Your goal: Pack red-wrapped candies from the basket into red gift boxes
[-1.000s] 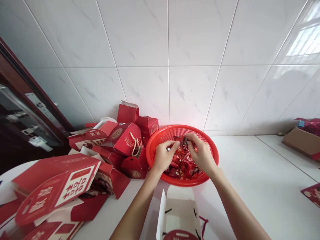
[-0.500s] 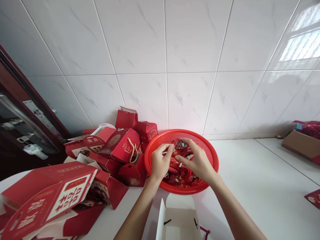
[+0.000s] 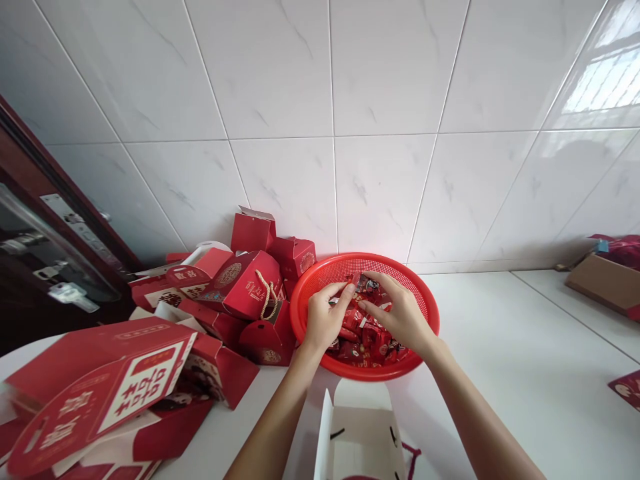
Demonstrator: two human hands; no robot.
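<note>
- Left hand pinched shut on a red-wrapped candy
- Right hand half open over wrapped candies in the red colander
- On the desk, open white-lined box at colander's 6 o'clock, red gift boxes toward 9

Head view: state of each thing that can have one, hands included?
Left hand: thumb and finger pinched on a red packet.
Right hand: thumb and index fingertip apart; grip unclear.
Red basket: upright, partly filled.
Wrapped pieces: loose, heaped in the basket.
White-lined box: open, near end out of frame.
Rope-handled box: tilted in the pile.
Cardboard box: open, dark red stuff inside.
</note>
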